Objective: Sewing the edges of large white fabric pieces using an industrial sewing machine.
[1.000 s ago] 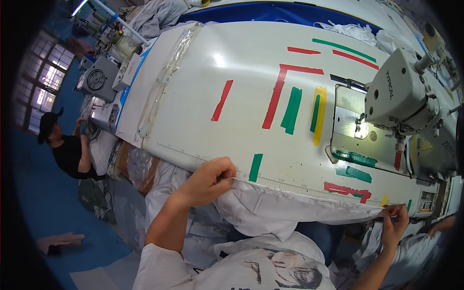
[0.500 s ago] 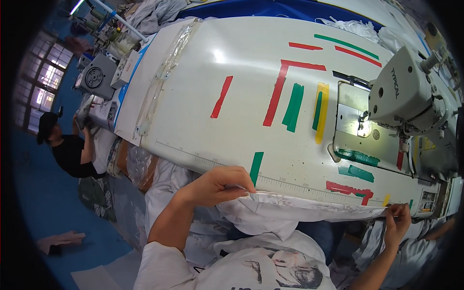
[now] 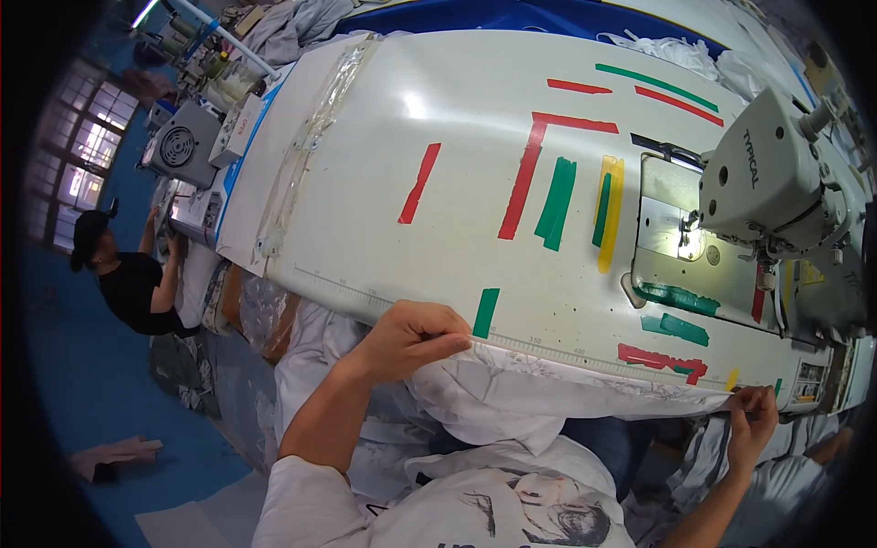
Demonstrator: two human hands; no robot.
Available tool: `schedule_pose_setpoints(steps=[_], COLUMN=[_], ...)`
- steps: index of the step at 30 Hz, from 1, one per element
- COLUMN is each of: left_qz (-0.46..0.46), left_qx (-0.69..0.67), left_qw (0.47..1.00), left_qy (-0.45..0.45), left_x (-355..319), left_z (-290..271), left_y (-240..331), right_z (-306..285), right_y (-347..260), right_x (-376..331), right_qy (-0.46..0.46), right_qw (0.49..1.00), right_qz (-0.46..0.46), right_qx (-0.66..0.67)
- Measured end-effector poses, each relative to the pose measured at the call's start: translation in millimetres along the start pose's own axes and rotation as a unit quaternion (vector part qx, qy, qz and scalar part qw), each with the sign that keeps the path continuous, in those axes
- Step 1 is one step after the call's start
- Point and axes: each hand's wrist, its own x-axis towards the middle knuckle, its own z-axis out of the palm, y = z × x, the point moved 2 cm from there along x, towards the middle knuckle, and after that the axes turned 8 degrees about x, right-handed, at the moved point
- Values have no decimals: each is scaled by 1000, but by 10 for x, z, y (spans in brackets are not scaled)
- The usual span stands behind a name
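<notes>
**Along the desk's near edge, a taut stretch that could slip**

Along the near edge of the desk (image 3: 384, 164) a white printed fabric piece (image 3: 548, 388) is stretched between both hands. Left hand (image 3: 411, 338) is clenched on one end, right hand (image 3: 754, 416) pinches the other. Uneven pull could likely drag the edge off the desk's ruler strip (image 3: 548, 350), or crease it well short of the sewing machine (image 3: 767, 187)

Bright overhead light glares off the white table (image 3: 457, 137), fisheye bends the edges, dark vignette rims the frame
</notes>
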Motion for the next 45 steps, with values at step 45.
schedule_pose_setpoints(steps=[45], left_qz=[0], left_qx=[204], left_qw=[977], left_qy=[64], left_x=[139], left_z=[212], left_y=[156], right_z=[71], right_y=[-46], right_x=[21], right_qy=[4], right_qw=[1000], right_qz=[-3], right_qx=[-19])
